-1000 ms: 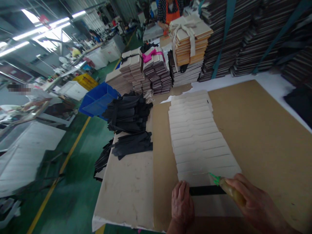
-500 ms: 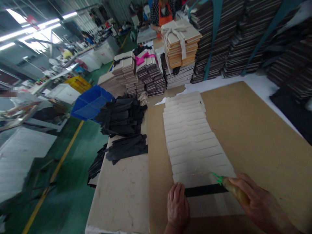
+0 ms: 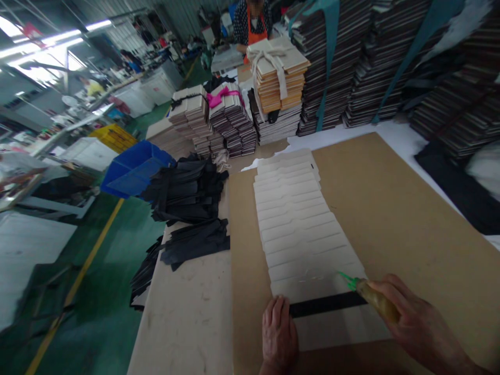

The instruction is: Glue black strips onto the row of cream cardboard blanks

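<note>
Sheets (image 3: 300,219), pale and overlapping, run in a row up a brown board (image 3: 394,208) on the tabletop (image 3: 187,317) in the head view. A black strip (image 3: 328,304) crosses the row's near end. The right hand (image 3: 410,320) has its grip closed around the handle of a green-tipped tool (image 3: 378,302), just beside the strip. The left hand (image 3: 278,329) rests at the strip's left end; whether its grip pinches anything cannot be told.
</note>
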{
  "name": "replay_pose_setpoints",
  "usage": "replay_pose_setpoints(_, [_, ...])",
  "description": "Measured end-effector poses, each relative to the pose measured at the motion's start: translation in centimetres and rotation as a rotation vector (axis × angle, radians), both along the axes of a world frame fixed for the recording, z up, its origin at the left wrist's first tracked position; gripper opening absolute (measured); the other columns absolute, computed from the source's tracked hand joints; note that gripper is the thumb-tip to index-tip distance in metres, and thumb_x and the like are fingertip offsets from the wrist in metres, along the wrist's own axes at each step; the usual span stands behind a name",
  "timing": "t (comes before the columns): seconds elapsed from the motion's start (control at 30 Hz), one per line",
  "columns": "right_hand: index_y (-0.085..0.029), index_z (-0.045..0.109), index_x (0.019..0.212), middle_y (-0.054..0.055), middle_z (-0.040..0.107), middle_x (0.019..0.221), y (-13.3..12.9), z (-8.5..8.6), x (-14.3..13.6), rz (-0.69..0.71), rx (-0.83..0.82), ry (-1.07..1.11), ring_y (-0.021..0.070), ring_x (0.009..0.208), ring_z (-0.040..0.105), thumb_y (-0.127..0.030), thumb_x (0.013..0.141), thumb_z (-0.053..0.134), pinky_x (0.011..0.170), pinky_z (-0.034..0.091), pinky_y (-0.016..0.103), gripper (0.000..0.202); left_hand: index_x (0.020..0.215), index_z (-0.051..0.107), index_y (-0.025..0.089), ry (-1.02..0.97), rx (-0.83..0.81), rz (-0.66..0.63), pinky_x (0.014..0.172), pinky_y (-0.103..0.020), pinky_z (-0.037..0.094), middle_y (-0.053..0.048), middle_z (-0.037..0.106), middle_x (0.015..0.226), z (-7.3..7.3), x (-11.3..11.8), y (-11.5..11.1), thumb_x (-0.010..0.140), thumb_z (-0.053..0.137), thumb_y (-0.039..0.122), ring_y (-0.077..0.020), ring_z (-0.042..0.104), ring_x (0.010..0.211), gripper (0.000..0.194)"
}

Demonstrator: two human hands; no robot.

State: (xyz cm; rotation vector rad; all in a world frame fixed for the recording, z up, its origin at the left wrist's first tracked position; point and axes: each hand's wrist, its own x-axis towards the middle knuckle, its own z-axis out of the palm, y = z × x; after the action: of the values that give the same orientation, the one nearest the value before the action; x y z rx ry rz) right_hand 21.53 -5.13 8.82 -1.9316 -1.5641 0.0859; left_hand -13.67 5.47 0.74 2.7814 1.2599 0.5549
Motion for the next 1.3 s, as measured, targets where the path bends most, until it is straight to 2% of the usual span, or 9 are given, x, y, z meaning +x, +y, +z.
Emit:
replay_pose_setpoints(0.13, [-0.027, 0.074, 0.126, 0.004, 0.081, 0.106, -1.3, -0.2, 2.0, -0.038, -0.021, -0.058, 0.0211, 0.073, 0.085, -0.019, 0.101, 0.059, 0.057, 0.066, 0.026, 0.030, 0.147, 0.077, 0.020, -0.018, -0.007, 0.019, 0.111, -0.043, 0.070, -0.011, 0.084, 0.138, -0.6, 0.0, -0.3, 0.105, 0.051, 0.002, -0.0268, 0.078, 0.133, 0.052])
replay_pose_setpoints(0.3, [-0.031, 0.072, 0.133, 0.002, 0.081, 0.106, -1.5, -0.7, 1.9, 0.053, -0.047, -0.049, 0.0186, 0.078, 0.087, -0.016, 0.101, 0.059, 0.064, 0.067, 0.022, 0.038, 0.145, 0.077, 0.019, -0.035, -0.015, 0.051, 0.113, -0.045, 0.068, -0.011, 0.084, 0.140, -1.3, 0.1, -0.7, 0.106, 0.049, 0.003, -0.0280, 0.075, 0.134, 0.051])
replay_pose_setpoints(0.43, [-0.030, 0.071, 0.132, 0.004, 0.082, 0.111, -2.3, -1.1, 2.9, -0.014, -0.072, -0.060, 0.0210, 0.081, 0.087, -0.023, 0.103, 0.063, 0.063, 0.069, 0.025, 0.031, 0.145, 0.077, 0.019, -0.032, -0.013, 0.042, 0.113, -0.044, 0.066, -0.011, 0.083, 0.141, -1.6, 0.0, -0.6, 0.106, 0.049, 0.002, -0.0278, 0.075, 0.135, 0.051])
replay_pose_setpoints(0.53, [-0.029, 0.071, 0.132, 0.003, 0.081, 0.109, -2.8, -1.0, 3.6, 0.000, -0.073, -0.090, 0.0193, 0.077, 0.086, -0.028, 0.106, 0.066, 0.059, 0.067, 0.022, 0.026, 0.145, 0.077, 0.019, -0.035, -0.004, 0.030, 0.113, -0.043, 0.066, -0.010, 0.083, 0.139, -1.4, 0.0, -0.5, 0.107, 0.048, 0.001, -0.0269, 0.074, 0.134, 0.050])
replay_pose_setpoints(0.7, [-0.029, 0.068, 0.136, 0.004, 0.080, 0.110, -2.7, -1.6, 3.0, 0.033, -0.063, -0.081, 0.0197, 0.082, 0.088, -0.022, 0.109, 0.058, 0.065, 0.070, 0.024, 0.030, 0.144, 0.077, 0.019, -0.020, 0.000, 0.019, 0.112, -0.041, 0.067, -0.010, 0.083, 0.139, -0.6, 0.0, -0.2, 0.108, 0.050, 0.004, -0.0264, 0.074, 0.133, 0.048])
replay_pose_setpoints(0.87, [-0.030, 0.069, 0.137, 0.005, 0.080, 0.115, -3.6, -2.5, 3.6, -0.040, -0.120, -0.077, 0.0212, 0.080, 0.087, -0.041, 0.112, 0.067, 0.058, 0.067, 0.025, 0.028, 0.145, 0.077, 0.019, -0.004, -0.004, -0.002, 0.113, -0.040, 0.068, -0.010, 0.083, 0.140, -0.3, -0.2, -0.1, 0.105, 0.053, 0.004, -0.0259, 0.075, 0.134, 0.049])
replay_pose_setpoints(1.07, [-0.032, 0.072, 0.134, 0.004, 0.082, 0.114, -3.4, -2.6, 2.8, -0.026, -0.115, 0.074, 0.0212, 0.087, 0.087, -0.032, 0.108, 0.068, 0.067, 0.069, 0.025, 0.026, 0.147, 0.077, 0.018, 0.010, -0.006, -0.016, 0.112, -0.042, 0.069, -0.011, 0.084, 0.140, 0.0, -0.3, 0.0, 0.103, 0.055, 0.003, -0.0266, 0.076, 0.134, 0.051])
replay_pose_setpoints(1.17, [-0.032, 0.074, 0.133, 0.005, 0.084, 0.117, -3.7, -3.1, 2.9, -0.070, -0.145, 0.150, 0.0223, 0.091, 0.087, -0.042, 0.107, 0.073, 0.070, 0.069, 0.026, 0.028, 0.146, 0.077, 0.018, 0.009, 0.002, -0.017, 0.111, -0.042, 0.069, -0.011, 0.085, 0.138, 0.2, -0.2, 0.1, 0.103, 0.054, 0.003, -0.0267, 0.077, 0.132, 0.051])
replay_pose_setpoints(1.3, [-0.031, 0.081, 0.124, 0.007, 0.086, 0.116, -4.1, -3.7, 3.3, -0.213, -0.233, 0.376, 0.0269, 0.095, 0.088, -0.068, 0.098, 0.083, 0.080, 0.072, 0.033, 0.045, 0.144, 0.077, 0.019, -0.005, 0.013, -0.008, 0.109, -0.042, 0.069, -0.009, 0.085, 0.137, 0.3, 0.0, 0.1, 0.105, 0.053, 0.004, -0.0265, 0.078, 0.130, 0.048])
